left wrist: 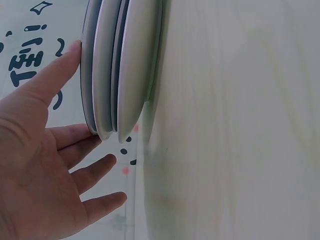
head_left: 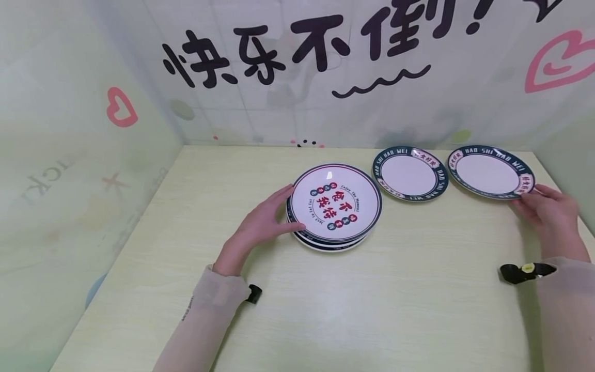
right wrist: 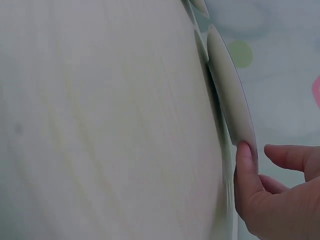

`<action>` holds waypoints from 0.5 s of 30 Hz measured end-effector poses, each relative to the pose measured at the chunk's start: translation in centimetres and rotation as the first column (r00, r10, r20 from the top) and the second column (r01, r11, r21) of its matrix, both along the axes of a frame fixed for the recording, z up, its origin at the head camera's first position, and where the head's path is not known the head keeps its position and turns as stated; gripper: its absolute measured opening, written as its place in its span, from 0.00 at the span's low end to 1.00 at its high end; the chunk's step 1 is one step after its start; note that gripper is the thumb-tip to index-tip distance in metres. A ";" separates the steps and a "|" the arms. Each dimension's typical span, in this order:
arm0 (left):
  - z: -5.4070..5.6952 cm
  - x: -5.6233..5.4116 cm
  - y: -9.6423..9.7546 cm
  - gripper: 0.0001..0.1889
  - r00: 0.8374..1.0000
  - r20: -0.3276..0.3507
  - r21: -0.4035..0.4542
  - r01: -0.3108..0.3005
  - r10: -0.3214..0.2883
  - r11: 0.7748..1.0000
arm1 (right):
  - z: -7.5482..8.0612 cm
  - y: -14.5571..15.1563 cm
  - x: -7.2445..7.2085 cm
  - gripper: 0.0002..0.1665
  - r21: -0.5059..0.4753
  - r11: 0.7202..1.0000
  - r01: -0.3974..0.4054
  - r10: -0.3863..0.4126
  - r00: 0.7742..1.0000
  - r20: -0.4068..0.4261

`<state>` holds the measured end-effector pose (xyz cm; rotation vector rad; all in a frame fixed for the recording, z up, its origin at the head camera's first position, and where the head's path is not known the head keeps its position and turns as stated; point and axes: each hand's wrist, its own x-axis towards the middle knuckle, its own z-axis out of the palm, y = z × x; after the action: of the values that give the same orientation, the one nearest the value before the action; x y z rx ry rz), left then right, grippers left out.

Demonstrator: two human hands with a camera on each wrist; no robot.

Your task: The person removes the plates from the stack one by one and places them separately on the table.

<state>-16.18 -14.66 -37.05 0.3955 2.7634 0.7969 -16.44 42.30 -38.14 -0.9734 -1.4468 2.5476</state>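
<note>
A stack of round white plates point(head_left: 335, 201) with dark blue rims and red and blue print stands in the middle of the table. My left hand point(head_left: 262, 219) rests against the stack's left side, thumb near the front rim and fingers at the left edge. In the left wrist view, those fingers point(left wrist: 102, 167) are spread and fairly straight beside the plate edges. At the right, my right hand point(head_left: 553, 217) pinches the near right rim of a dark-rimmed plate point(head_left: 488, 173). That plate's pale underside point(right wrist: 227, 90) shows in the right wrist view.
Another dark-rimmed plate point(head_left: 410, 174) lies between the stack and the right-hand plate. Behind the light wooden table point(head_left: 372, 305) rises a back wall point(head_left: 279, 121) with black lettering. Side walls stand at left and right.
</note>
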 end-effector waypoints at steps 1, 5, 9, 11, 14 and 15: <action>0.0 0.0 0.0 0.51 1.000 -0.002 0.000 0.001 -0.001 1.000 | 0.0 0.1 0.1 0.21 0.000 1.000 -0.010 0.010 1.000 0.005; 0.1 0.1 0.0 0.51 1.000 -0.003 0.001 0.001 -0.001 1.000 | -0.3 0.3 0.3 0.22 -0.003 0.999 -0.032 0.032 0.999 0.021; 0.1 0.1 0.1 0.51 1.000 -0.001 -0.001 0.001 -0.001 1.000 | -0.5 0.6 0.6 0.22 0.021 0.998 -0.056 0.055 0.998 0.015; 0.1 0.1 0.1 0.51 1.000 -0.001 -0.003 0.000 0.000 1.000 | -0.5 0.7 0.8 0.23 0.032 0.997 -0.066 0.066 0.998 0.002; 0.2 0.1 0.1 0.51 1.000 -0.001 -0.003 -0.002 0.002 1.000 | -0.4 1.0 1.0 0.24 0.058 0.996 -0.071 0.070 0.997 0.009; 0.2 0.1 0.1 0.51 1.000 -0.002 -0.002 -0.003 0.003 1.000 | -0.3 1.0 1.1 0.24 0.066 0.996 -0.066 0.064 0.998 0.021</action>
<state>-16.08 -14.60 -36.87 0.3918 2.7669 0.7954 -15.38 43.32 -38.42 -0.9583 -1.5832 2.5225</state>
